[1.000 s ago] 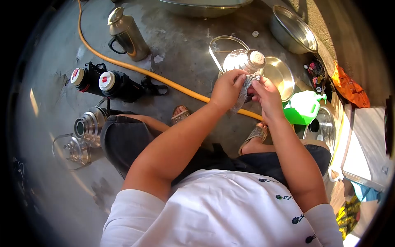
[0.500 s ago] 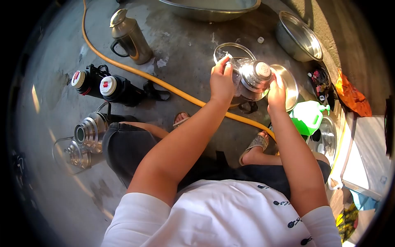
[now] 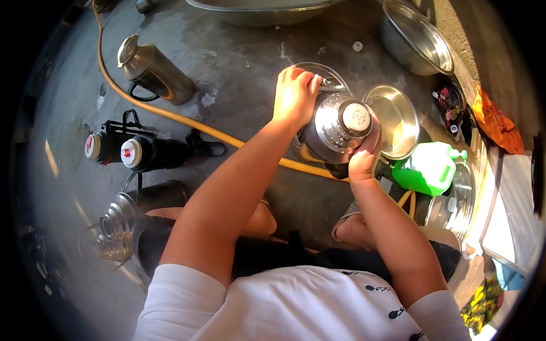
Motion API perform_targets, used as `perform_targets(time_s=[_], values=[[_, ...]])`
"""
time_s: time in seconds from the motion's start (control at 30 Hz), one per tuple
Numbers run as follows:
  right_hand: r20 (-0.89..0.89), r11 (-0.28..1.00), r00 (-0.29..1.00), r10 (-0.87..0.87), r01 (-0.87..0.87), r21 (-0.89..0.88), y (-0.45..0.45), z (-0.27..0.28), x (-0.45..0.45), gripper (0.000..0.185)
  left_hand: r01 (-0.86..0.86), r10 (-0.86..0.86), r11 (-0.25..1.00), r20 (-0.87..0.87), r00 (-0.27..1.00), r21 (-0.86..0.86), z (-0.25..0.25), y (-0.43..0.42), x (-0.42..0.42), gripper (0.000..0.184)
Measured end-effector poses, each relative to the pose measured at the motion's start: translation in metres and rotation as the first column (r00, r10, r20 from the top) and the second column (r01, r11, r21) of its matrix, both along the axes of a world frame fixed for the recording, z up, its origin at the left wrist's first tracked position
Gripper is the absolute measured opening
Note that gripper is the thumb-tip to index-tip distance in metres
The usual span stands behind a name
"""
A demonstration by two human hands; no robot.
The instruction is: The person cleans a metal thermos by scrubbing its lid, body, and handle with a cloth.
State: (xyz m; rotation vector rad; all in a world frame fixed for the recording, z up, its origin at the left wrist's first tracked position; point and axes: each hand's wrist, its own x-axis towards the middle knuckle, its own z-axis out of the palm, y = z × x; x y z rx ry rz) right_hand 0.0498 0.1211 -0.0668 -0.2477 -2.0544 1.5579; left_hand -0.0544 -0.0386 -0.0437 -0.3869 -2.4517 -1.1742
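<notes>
A shiny metal thermos flask (image 3: 333, 128) with a pale round stopper (image 3: 356, 116) is tilted with its top towards me. My right hand (image 3: 367, 159) is closed on its near right side, below the neck, with fingers partly hidden behind it. My left hand (image 3: 296, 96) is curled against the flask's far left side. Something silvery and crumpled shows at its fingertips, too small to name. A thin wire handle (image 3: 321, 66) arches beyond the flask. Just right of the flask sits a shallow metal bowl (image 3: 402, 122).
A yellow hose (image 3: 199, 126) crosses the floor. To the left are a metal jug (image 3: 162, 74), black flasks with white caps (image 3: 162, 154) and metal flasks (image 3: 122, 219). A green jerrycan (image 3: 426, 169), a metal basin (image 3: 412, 40) and an orange bag (image 3: 495, 122) lie right. A large basin (image 3: 261, 16) stands ahead.
The flask has come nearer and turned its top more towards me. My left hand has moved from above a clear, wispy material onto the flask's side. My right hand now reaches under the neck.
</notes>
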Motion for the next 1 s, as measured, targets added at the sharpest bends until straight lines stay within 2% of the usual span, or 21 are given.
perform_targets(time_s=[0.07,0.1,0.13,0.2,0.23,0.27,0.33,0.47,0.5,0.53,0.57,0.6,0.63,0.67,0.73,0.8,0.83,0.87,0.93,0.97,1.0], values=[[0.011,1.000,1.000,0.001,-0.001,-0.012,-0.003,0.004,0.000,0.045,-0.141,0.139,0.989,-0.046,0.989,-0.045,-0.001,-0.006,-0.017,0.024],[0.010,0.994,1.000,0.019,-0.018,-0.108,-0.005,0.006,-0.001,0.045,-0.202,0.200,0.978,-0.058,0.978,-0.046,-0.005,-0.009,-0.024,0.025],[0.018,0.994,1.000,0.015,-0.013,-0.108,-0.005,0.007,-0.002,0.045,-0.282,0.283,0.952,-0.011,0.959,-0.119,-0.009,-0.012,-0.028,0.032],[0.007,0.985,0.999,0.042,-0.040,-0.169,-0.007,0.010,-0.003,0.046,-0.360,0.354,0.932,0.336,0.873,-0.047,-0.011,-0.015,-0.035,0.044],[0.005,0.978,0.999,0.054,-0.052,-0.200,-0.008,0.010,-0.004,0.046,-0.374,0.365,0.925,0.442,0.819,-0.072,-0.023,-0.020,-0.042,0.053],[0.010,0.978,0.998,0.058,-0.054,-0.203,-0.009,0.010,-0.005,0.046,-0.392,0.208,0.913,0.697,0.687,0.114,-0.026,-0.025,-0.049,0.038],[0.008,0.965,0.999,0.049,-0.046,-0.259,-0.010,0.012,-0.005,0.046,-0.286,0.117,0.952,0.737,0.666,0.108,-0.036,-0.035,-0.045,0.028],[-0.016,0.948,0.997,0.079,-0.080,-0.307,-0.012,0.013,-0.006,0.050,-0.256,0.089,0.962,0.777,0.624,0.095,-0.030,-0.040,-0.030,0.022],[-0.023,0.855,0.990,0.137,-0.130,-0.502,-0.013,0.022,-0.007,0.048,-0.298,0.043,0.939,0.799,0.599,0.173,-0.029,-0.041,-0.024,0.022],[0.008,0.813,0.991,0.131,-0.103,-0.574,-0.016,0.026,-0.007,0.048,-0.340,-0.006,0.907,0.815,0.579,0.249,-0.028,-0.042,-0.018,0.023],[0.009,0.845,0.992,0.128,-0.104,-0.524,-0.018,0.028,-0.006,0.048,-0.487,-0.113,0.769,0.838,0.534,0.414,-0.014,-0.039,-0.007,0.026],[0.012,0.875,0.992,0.124,-0.104,-0.473,-0.020,0.030,-0.004,0.048,-0.493,-0.105,0.768,0.839,0.534,0.409,-0.015,-0.040,-0.001,0.026],[0.011,0.873,0.991,0.130,-0.109,-0.476,-0.020,0.031,-0.004,0.048,-0.538,-0.139,0.690,0.819,0.557,0.484,-0.019,-0.041,0.006,0.026],[0.010,0.840,0.987,0.163,-0.133,-0.526,-0.020,0.031,-0.005,0.048,-0.575,-0.172,0.603,0.794,0.584,0.553,-0.019,-0.042,0.013,0.026],[0.005,0.801,0.979,0.204,-0.164,-0.575,-0.021,0.032,-0.004,0.048,-0.615,-0.131,0.557,0.790,0.598,0.558,-0.021,-0.040,0.031,0.025],[0.005,0.802,0.977,0.213,-0.172,-0.572,-0.025,0.034,-0.004,0.046,-0.626,-0.024,0.606,0.798,0.602,0.490,-0.019,-0.038,0.048,0.025],[-0.006,0.870,0.973,0.231,-0.209,-0.446,-0.004,-0.001,-0.008,0.044,-0.614,0.024,0.679,0.824,0.566,0.402,-0.016,-0.035,0.056,0.024],[-0.012,0.869,0.971,0.240,-0.221,-0.442,0.001,-0.010,-0.008,0.044,-0.593,0.072,0.741,0.842,0.534,0.313,-0.012,-0.034,0.066,0.026],[0.069,0.946,0.978,0.199,-0.173,-0.272,0.002,-0.011,-0.007,0.049,-0.629,0.131,0.721,0.834,0.536,0.291,0.008,-0.017,0.093,0.029],[0.043,0.905,0.987,0.156,-0.126,-0.405,-0.005,-0.005,-0.002,0.049,-0.635,0.132,0.712,0.830,0.541,0.301,0.005,-0.017,0.097,0.029],[0.048,0.903,0.985,0.165,-0.131,-0.410,-0.006,0.003,0.004,0.048,-0.606,0.107,0.725,0.816,0.568,0.328,0.001,-0.017,0.102,0.030]])
